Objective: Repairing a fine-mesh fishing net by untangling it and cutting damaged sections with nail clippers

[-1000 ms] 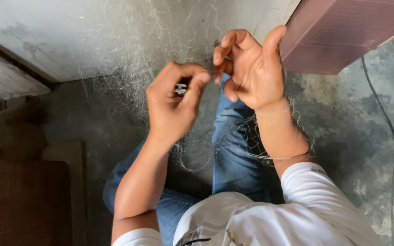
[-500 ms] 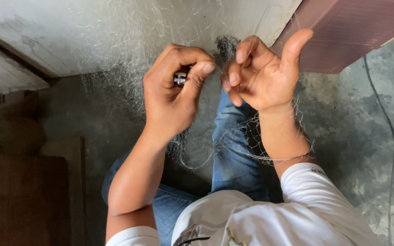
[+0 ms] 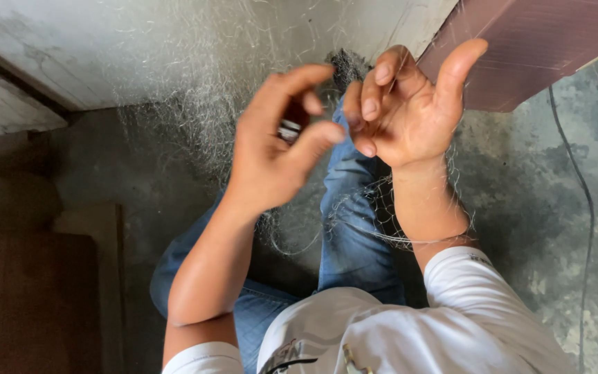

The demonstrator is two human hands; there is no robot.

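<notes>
Pinching a small dark-and-silver object [image 3: 289,129] between thumb and curled fingers: left hand [image 3: 271,152], blurred, raised over the lap. Beside it, nearly touching, right hand [image 3: 410,111], thumb up, fingers bent onto thin strands of a fine fishing net [image 3: 195,104]; grip pressed together on the threads. Net spread across the concrete floor [image 3: 520,208] toward the wall, draped over blue jeans [image 3: 351,228] and the right wrist. Reddish-brown board [image 3: 541,48] at upper right. Thin black cable [image 3: 585,208] near the right edge.

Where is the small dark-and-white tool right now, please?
In the head view, the small dark-and-white tool sits just left of centre, pinched in the left hand, close beside the right hand and amid the fine grey net.
</notes>
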